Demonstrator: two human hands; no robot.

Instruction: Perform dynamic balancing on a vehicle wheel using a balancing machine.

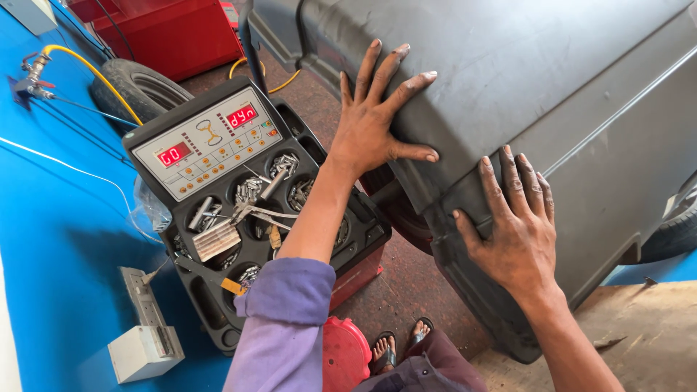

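Head view, left hand (374,120): lay flat on the grey hood (508,65) of the machine, fingers spread wide, palm pressed to the upper curved surface; it gripped nothing.
Head view, right hand (519,229): lay flat on the lower edge of the same hood, fingers spread wide and close together at the tips, thumb set apart to the left; it gripped nothing.
Hood position: filled the upper right of the view, tilted, its lower corner near the floor (406,290).
Sleeve (287,327): purple, covered the left upper arm; the right forearm was bare.
Control panel (207,141): stood to the left of the left arm, with two red lit displays and rows of round buttons.
Tray (290,210): black, just below the panel, its round wells held metal weights; pliers (254,212) and a brush (216,241) lay across them.
Tyre (138,87): lay behind the panel, against the blue wall (58,218).
Yellow hose (94,72): ran along the wall above the tyre.
Feet (399,345): in sandals, on the floor below the hood.
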